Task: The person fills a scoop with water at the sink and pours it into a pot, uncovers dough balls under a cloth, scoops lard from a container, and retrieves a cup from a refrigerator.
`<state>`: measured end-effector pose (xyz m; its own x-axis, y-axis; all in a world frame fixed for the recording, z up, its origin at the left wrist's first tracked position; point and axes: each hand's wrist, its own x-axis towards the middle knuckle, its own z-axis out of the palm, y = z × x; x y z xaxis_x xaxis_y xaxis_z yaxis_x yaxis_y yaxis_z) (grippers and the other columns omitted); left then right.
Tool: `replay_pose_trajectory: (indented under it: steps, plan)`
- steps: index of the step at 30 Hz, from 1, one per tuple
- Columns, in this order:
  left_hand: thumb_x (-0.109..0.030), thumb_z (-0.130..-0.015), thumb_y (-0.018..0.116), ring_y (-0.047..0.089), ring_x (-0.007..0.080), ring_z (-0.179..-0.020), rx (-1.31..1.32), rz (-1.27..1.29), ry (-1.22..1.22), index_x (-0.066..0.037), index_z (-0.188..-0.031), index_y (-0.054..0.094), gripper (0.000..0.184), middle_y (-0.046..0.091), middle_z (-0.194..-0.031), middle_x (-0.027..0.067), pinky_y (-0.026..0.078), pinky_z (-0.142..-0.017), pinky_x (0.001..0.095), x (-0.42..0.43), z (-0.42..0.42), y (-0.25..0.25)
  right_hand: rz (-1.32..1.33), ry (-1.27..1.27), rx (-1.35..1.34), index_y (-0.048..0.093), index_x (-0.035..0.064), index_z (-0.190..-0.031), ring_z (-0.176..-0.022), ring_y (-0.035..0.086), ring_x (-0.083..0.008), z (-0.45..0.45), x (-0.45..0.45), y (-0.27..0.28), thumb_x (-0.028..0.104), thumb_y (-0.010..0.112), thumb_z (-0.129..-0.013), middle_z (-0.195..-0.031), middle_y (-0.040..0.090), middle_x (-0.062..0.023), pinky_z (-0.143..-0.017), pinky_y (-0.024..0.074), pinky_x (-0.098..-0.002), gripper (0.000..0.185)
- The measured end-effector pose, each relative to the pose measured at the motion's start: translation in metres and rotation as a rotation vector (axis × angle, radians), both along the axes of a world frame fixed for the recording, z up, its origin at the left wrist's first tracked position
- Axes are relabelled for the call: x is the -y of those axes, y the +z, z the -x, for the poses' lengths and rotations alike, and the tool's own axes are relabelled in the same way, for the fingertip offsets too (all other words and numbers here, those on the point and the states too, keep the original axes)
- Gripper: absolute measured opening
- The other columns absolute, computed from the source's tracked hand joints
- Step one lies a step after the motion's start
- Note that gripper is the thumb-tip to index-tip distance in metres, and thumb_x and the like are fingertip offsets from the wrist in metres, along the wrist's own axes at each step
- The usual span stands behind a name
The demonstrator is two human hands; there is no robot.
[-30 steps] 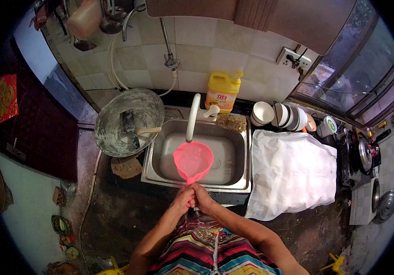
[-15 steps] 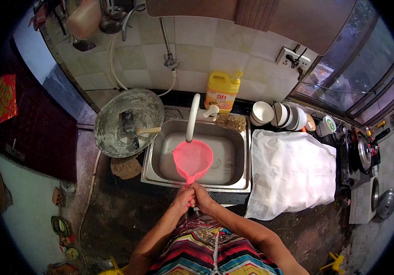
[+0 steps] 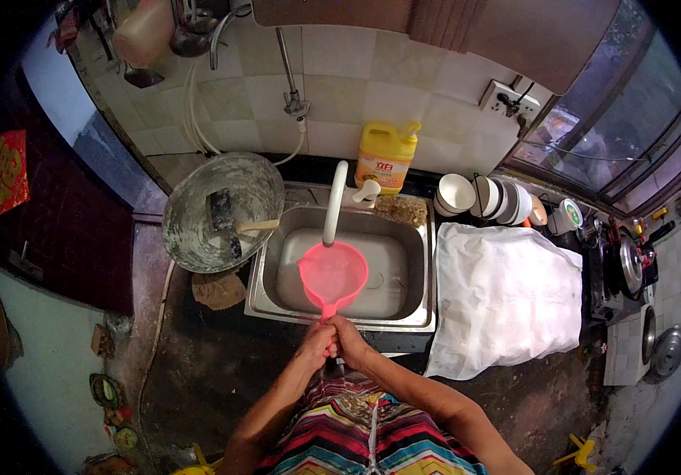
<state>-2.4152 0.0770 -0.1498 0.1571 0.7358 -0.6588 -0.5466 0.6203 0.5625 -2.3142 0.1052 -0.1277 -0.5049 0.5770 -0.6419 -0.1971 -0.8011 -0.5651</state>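
Observation:
A pink water ladle [image 3: 334, 273] is held over the metal sink [image 3: 427, 277], its bowl just under the spout of the white faucet [image 3: 335, 202]. Both hands are wrapped round its handle near the sink's front edge. My left hand [image 3: 316, 346] is closed on it from the left, and my right hand [image 3: 350, 340] from the right. What lies inside the bowl is hard to make out; it looks pale and cloudy. Shallow water seems to cover the sink floor.
Left of the sink leans a large metal basin [image 3: 257, 186] with a wooden-handled tool inside. A yellow detergent jug [image 3: 386, 154] stands behind the faucet. To the right are a white cloth [image 3: 506, 301], stacked bowls [image 3: 455, 194] and a stove [image 3: 603, 273].
Almost nothing differs. The view has shifted very slightly, while both hands and the pink ladle stay in the same place under the faucet.

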Motion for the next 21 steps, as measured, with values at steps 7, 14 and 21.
replay_pose_trajectory:
  steps: [7, 14, 21]
  plan:
    - [-0.014, -0.081, 0.048, 0.038, 0.0093, -0.037, -0.029, 0.026, -0.006, -0.012, -0.077, 0.048, 0.005, 0.041, -0.054, -0.0018, 0.030, -0.033, 0.0244, 0.000, 0.003, -0.004, 0.000, -0.026, -0.022, 0.054, 0.0085, -0.077, -0.041, 0.046, -0.0140, 0.005, -0.001, -0.002, 0.032, 0.045, -0.082, -0.055, 0.051, -0.0022, -0.035, 0.0308, -0.0253, 0.025]
    - [-0.016, -0.082, 0.049, 0.040, 0.0108, -0.037, -0.056, 0.020, 0.021, -0.009, -0.072, 0.048, 0.012, 0.043, -0.054, -0.0001, 0.032, -0.032, 0.0261, -0.001, 0.006, 0.002, -0.004, 0.001, -0.039, 0.055, 0.0074, -0.079, -0.040, 0.047, -0.0145, 0.008, -0.003, -0.002, 0.032, 0.045, -0.082, -0.056, 0.053, -0.0036, -0.035, 0.0316, -0.0249, 0.027]
    - [-0.017, -0.083, 0.050, 0.039, 0.0108, -0.036, -0.041, 0.021, 0.022, -0.009, -0.073, 0.048, 0.013, 0.043, -0.055, -0.0002, 0.031, -0.031, 0.0248, 0.001, 0.010, -0.009, 0.030, -0.001, -0.025, 0.055, 0.0073, -0.081, -0.042, 0.048, -0.0142, 0.011, -0.001, -0.018, 0.032, 0.046, -0.082, -0.058, 0.053, -0.0032, -0.035, 0.0327, -0.0240, 0.026]
